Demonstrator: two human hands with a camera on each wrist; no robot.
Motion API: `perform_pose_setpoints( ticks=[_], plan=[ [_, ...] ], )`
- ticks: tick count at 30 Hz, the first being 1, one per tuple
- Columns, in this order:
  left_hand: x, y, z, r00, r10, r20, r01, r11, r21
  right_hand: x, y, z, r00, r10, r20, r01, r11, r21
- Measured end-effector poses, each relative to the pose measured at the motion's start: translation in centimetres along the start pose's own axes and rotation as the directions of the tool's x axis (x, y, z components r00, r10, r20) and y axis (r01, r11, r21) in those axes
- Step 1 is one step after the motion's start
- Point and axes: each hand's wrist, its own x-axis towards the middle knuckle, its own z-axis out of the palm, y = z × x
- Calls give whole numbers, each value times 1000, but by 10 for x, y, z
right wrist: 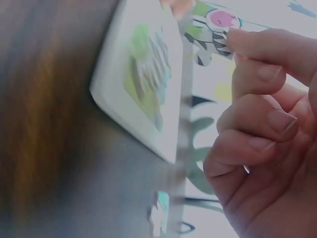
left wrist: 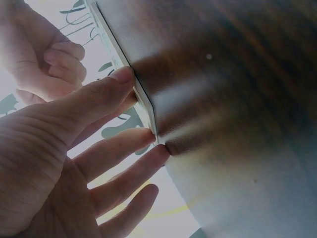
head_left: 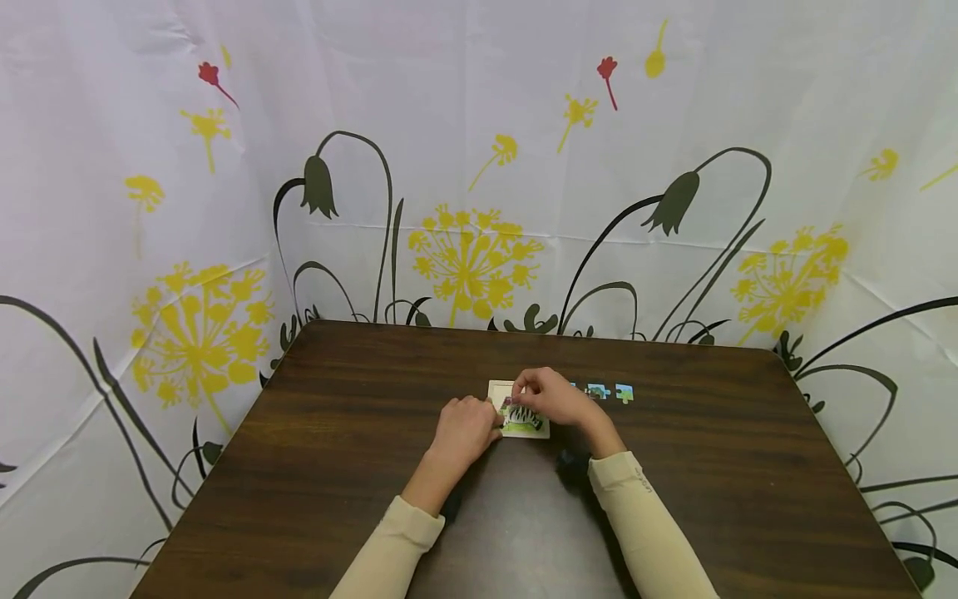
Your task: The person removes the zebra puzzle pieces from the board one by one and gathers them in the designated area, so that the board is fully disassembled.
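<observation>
A small jigsaw board [head_left: 501, 388] with a pale frame and a partly assembled zebra picture lies on the dark table. Along its left side and near corner rests my left hand [head_left: 466, 426]; in the left wrist view its thumb and spread, fairly straight fingers touch the board's edge [left wrist: 143, 96]. Above the picture, my right hand [head_left: 551, 397] pinches a jigsaw piece [right wrist: 218, 33] between thumb and index finger. That piece carries black and white stripes, green and a pink muzzle. The right hand's other fingers [right wrist: 257, 116] are curled in toward the palm.
Right of the board lie loose jigsaw pieces, one [head_left: 597, 391] with blue and dark parts and another [head_left: 624, 393] in blue and green; a third is mostly behind the right hand. A white curtain [head_left: 479, 100] with printed flowers hangs beyond the table [head_left: 711, 466].
</observation>
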Motion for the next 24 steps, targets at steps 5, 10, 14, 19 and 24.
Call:
perform_pose_setpoints(
  ticks=[5, 10, 14, 19, 24],
  plan=[
    [0, 1, -1, 1000, -6, 4, 6, 1000, -3, -12, 6, -19, 1000, 24, 14, -24, 1000, 11],
    [0, 1, -1, 1000, -10, 2, 10, 1000, 6, -27, 13, -38, 995, 80, 60, -81, 996, 24],
    [0, 0, -1, 1000, -10, -11, 10, 1000, 12, -35, 20, -49, 989, 114, 92, -115, 993, 7],
    [0, 0, 0, 1000, -10, -11, 10, 1000, 15, -38, 27, -55, 987, 127, 101, -124, 992, -30],
    [0, 1, -1, 1000, -7, -10, 8, 1000, 15, -38, 33, -56, 985, 143, 101, -140, 989, -35]
  ],
)
